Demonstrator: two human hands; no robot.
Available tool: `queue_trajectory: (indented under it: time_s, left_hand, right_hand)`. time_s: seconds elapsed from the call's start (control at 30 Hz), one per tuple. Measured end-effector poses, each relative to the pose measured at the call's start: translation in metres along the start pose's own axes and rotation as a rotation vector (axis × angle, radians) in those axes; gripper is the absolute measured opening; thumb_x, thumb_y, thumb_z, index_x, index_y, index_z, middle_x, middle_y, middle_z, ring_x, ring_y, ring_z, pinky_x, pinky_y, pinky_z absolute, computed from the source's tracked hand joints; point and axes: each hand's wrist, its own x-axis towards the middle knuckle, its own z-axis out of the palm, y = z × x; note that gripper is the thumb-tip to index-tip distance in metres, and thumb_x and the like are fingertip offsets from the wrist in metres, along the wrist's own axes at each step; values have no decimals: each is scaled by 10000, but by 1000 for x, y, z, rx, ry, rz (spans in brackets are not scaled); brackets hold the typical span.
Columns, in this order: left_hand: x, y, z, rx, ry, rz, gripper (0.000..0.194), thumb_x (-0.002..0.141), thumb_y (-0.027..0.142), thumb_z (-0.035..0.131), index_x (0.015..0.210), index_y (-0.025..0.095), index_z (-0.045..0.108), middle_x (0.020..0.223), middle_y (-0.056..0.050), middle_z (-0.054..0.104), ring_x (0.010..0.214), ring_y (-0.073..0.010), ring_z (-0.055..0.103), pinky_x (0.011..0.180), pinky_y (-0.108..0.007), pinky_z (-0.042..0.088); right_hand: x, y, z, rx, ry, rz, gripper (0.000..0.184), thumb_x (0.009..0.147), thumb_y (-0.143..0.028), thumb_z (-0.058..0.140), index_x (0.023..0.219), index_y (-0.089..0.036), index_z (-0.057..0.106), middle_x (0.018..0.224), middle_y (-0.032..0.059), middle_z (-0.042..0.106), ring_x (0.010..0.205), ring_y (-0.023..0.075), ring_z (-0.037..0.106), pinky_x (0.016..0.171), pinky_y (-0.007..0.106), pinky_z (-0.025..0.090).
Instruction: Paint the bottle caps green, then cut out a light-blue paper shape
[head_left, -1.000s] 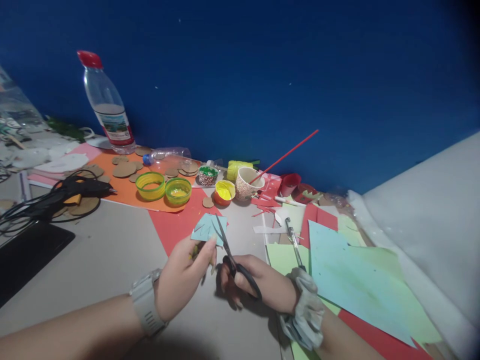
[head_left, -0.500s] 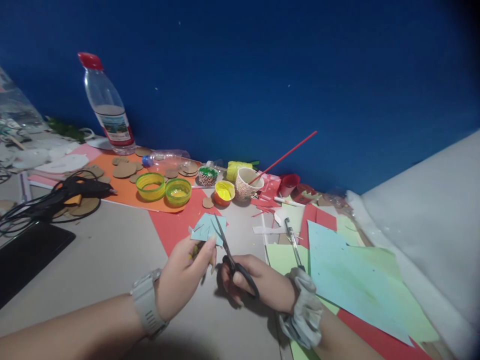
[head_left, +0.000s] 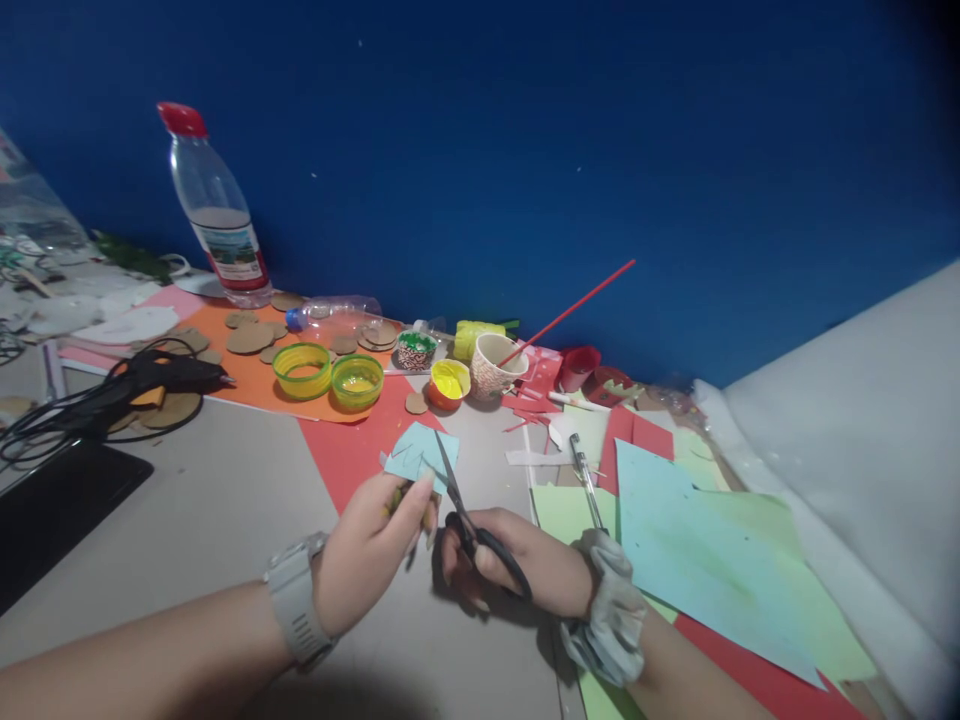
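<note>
My left hand point(head_left: 382, 545) pinches a small light blue piece of paper point(head_left: 409, 452) between thumb and fingers; dark lines show on the paper. Fingers of that hand are partly hidden beneath it. In my right hand point(head_left: 517, 560) is a pair of black-handled scissors point(head_left: 463, 512), the blades pointing up and lying against the right side of the paper. Thumb and fingers go through the handles. Behind the paper lies a red sheet point(head_left: 330, 450). A larger light blue sheet point(head_left: 690, 560) rests to the right of my right hand.
A red-capped bottle point(head_left: 221, 225) stands at the back left. Green-yellow rings point(head_left: 301, 385), a cup of yellow paint point(head_left: 448, 390) and a patterned cup point(head_left: 491, 380) with a red stick line the back. At left are a glue gun point(head_left: 176, 372) and a black tablet-like slab point(head_left: 75, 510). Pens point(head_left: 589, 490) lie right.
The paper and my left hand have shifted slightly to the right. The scissors have tilted a little, and their handles sit slightly further right.
</note>
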Motion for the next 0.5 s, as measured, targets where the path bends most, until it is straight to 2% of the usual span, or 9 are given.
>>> queue_trajectory:
  time_s: [0.5]
  left_hand:
    - [1, 3, -1, -21, 7, 18, 435, 938, 370, 396, 544, 195, 450, 485, 46, 424, 462, -102, 425, 491, -237, 353]
  right_hand:
    - [0, -1, 0, -7, 5, 36, 650, 804, -748, 444, 846, -108, 556, 638, 5, 511, 528, 97, 487, 490, 206, 378]
